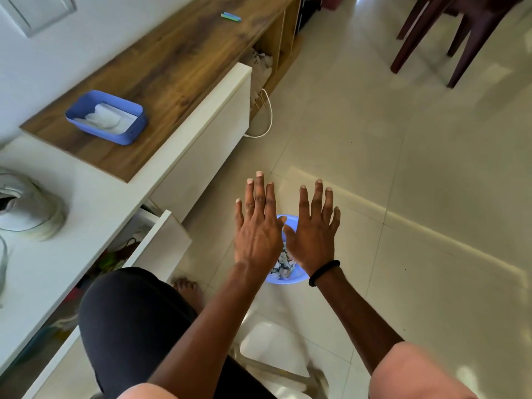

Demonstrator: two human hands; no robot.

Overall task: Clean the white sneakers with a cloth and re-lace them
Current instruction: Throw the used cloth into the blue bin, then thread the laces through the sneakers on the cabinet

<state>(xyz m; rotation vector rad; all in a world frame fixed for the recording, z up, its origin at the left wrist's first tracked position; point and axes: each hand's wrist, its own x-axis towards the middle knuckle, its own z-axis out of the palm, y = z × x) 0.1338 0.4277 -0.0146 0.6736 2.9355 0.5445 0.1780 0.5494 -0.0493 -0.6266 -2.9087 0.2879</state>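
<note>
Pink sleeves [417, 375] framed two bare forearms stretched forward. The left hand [256, 226] and right hand [313, 231] were spread flat, fingers straight, holding nothing, over a blue basin [288, 279] on the tiled floor [403, 197]. One white sneaker [28, 208] sat on the white counter [86, 197] at far left, well apart from a blue tray [135, 122] holding a white cloth [106, 118].

Two hands [256, 237] [312, 234], one sneaker [28, 208], one box [131, 132], one basin [283, 281]
</note>
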